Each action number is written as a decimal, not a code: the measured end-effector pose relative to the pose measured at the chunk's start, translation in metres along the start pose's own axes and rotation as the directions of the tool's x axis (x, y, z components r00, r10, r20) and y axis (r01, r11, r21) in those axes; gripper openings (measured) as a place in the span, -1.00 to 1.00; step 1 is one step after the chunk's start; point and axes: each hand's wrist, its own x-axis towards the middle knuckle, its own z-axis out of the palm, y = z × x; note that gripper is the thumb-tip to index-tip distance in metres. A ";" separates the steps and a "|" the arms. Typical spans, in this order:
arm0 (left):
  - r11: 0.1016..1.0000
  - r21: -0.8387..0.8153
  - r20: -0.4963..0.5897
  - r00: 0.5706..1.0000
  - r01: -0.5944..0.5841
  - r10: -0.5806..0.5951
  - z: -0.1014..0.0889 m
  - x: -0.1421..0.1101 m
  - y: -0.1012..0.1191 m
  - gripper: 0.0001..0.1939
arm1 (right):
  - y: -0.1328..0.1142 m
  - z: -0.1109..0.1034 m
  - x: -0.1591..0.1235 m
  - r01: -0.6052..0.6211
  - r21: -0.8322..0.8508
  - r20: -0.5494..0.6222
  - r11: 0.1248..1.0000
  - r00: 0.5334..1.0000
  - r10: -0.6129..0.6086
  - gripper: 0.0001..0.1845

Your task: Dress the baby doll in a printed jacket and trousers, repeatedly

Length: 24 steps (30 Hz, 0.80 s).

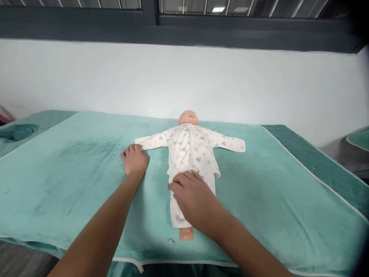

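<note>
A baby doll [188, 117] lies on its back on a teal towel [72, 181], arms spread, dressed in a white printed top [191, 148] and trousers. One bare foot [186, 233] pokes out toward me. My left hand [134, 159] rests on the towel at the end of the doll's left-side sleeve, fingers curled at the cuff. My right hand [191, 196] lies over the doll's trousers at the hips, fingers bent and touching the hem of the top. Whether either hand pinches fabric is hidden.
The towel covers a table set against a white wall [86, 80] below a dark window frame. A darker green cloth [317, 157] shows at the right edge, and a dark green bundle [19, 131] lies far left. Another teal surface [359, 139] is at far right.
</note>
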 end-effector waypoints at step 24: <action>0.999 0.035 0.018 1.000 0.003 -0.003 0.001 0.001 0.000 -0.64 | -0.035 0.030 -0.085 -0.119 0.362 -0.259 0.924 0.940 0.222 -0.75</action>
